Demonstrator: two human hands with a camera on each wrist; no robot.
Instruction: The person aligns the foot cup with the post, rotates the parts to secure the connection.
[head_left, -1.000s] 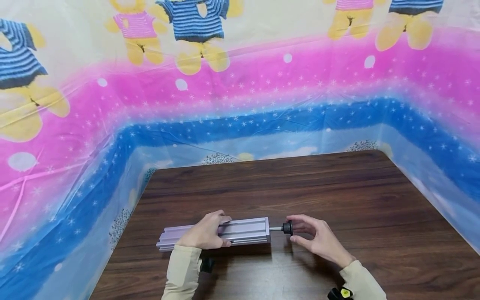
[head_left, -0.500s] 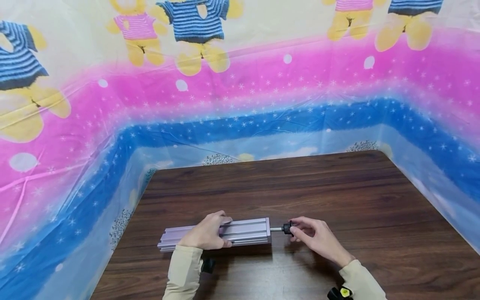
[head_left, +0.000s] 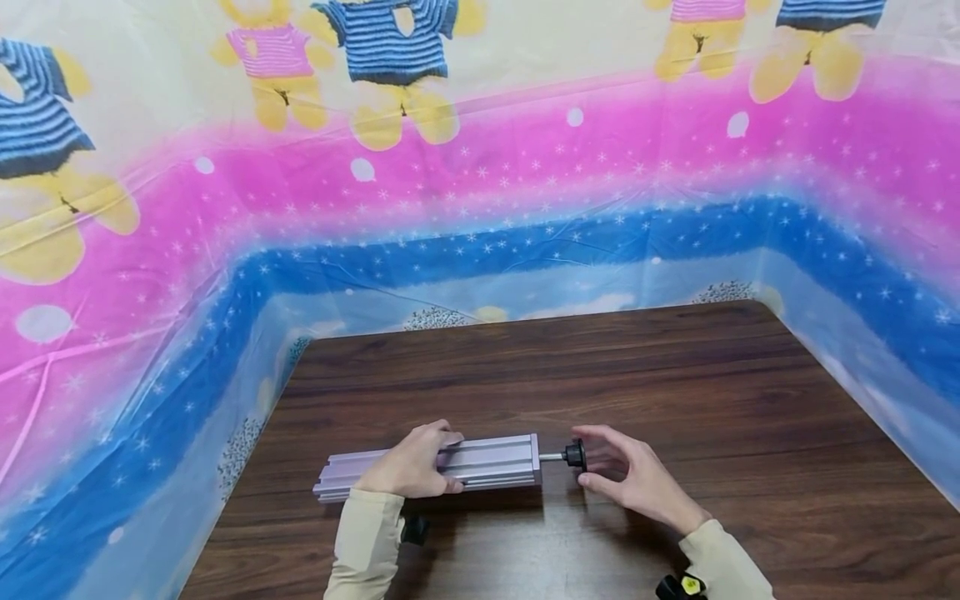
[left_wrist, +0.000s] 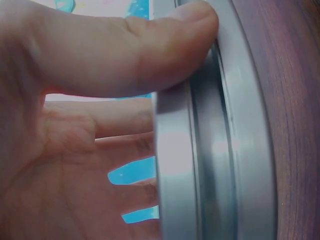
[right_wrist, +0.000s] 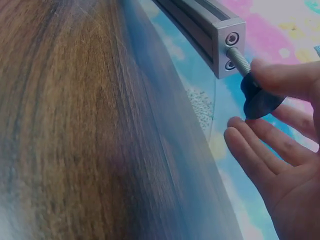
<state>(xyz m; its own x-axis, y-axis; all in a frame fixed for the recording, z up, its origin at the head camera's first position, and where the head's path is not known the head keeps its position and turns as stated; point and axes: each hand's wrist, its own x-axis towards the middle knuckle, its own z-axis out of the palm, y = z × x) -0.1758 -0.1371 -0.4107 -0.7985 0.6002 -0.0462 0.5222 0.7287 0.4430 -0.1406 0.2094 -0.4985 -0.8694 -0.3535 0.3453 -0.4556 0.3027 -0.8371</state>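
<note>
A silvery aluminium extrusion (head_left: pixel 495 462) with long slots lies lengthwise over the table. My left hand (head_left: pixel 408 467) grips it around the middle, thumb on the near side and fingers over the far side; in the left wrist view the thumb (left_wrist: pixel 165 55) presses along a slot. From the right end plate (right_wrist: pixel 220 50), between two socket screws, a threaded rod (right_wrist: pixel 240 61) sticks out. It carries a black levelling foot (head_left: pixel 575 454) with a round base. My right hand (head_left: pixel 637 479) holds this foot by its rim, thumb at the near edge and forefinger at the far edge.
The dark wood-grain table (head_left: pixel 540 367) is backed on its far and side edges by a printed cloth (head_left: pixel 480 208) with bears and snowflakes. Black straps or mounts sit at both wrists, the right one (head_left: pixel 678 587) with a yellow mark.
My right thumb rolled up over the foot half a second ago and is now back down at its near edge, fingers spread wider. The left hand and the extrusion have stayed put.
</note>
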